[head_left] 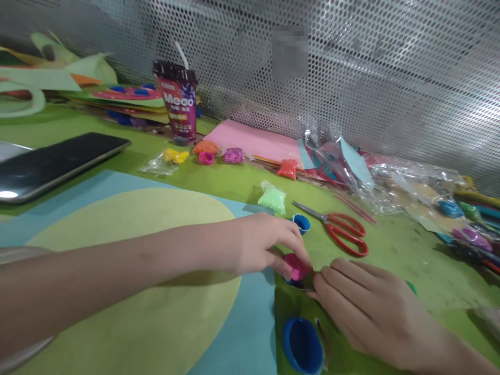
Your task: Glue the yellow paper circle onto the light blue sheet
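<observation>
My left hand [265, 242] reaches across the paper, its thumb and fingers closed around a small pink round piece [297, 266]. Something blue and dark shows just under that piece, mostly hidden. My right hand [371, 312] is beside it with fingers curled and pressed together; what they grip is hidden. A blue oval cup [301, 345] stands open side up below the two hands. Beyond my left hand lies a smaller blue cup [300, 223]. A light blue sheet with a yellow-green round shape [156, 219] spreads under my left forearm.
Red-handled scissors [344, 229] lie beyond my right hand, near a bag of light green clay [272, 199]. Farther back are a Meco drink cup [179, 104], pink paper [250, 138] and clear plastic packaging [390, 182]. A black phone [66, 164] is at left. Perforated metal [351, 78] backs the table.
</observation>
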A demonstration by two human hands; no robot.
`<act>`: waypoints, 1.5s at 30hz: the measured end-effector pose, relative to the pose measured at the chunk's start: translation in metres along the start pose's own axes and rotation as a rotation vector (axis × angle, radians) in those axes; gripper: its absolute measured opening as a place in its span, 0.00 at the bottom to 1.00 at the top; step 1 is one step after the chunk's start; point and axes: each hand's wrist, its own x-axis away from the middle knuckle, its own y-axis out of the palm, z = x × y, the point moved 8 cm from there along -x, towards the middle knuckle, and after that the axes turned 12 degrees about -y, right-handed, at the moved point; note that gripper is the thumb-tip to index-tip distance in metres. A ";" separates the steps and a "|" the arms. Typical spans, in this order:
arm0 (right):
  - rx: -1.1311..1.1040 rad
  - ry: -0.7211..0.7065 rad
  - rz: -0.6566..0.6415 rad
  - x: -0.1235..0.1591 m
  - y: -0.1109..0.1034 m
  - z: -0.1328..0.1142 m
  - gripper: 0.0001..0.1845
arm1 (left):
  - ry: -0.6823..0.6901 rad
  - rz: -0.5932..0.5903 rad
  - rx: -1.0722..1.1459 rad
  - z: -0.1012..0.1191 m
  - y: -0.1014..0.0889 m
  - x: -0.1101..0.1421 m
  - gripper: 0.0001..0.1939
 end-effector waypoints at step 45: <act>0.227 0.547 0.045 0.024 -0.023 0.009 0.11 | -0.198 0.237 1.098 -0.002 0.005 0.013 0.16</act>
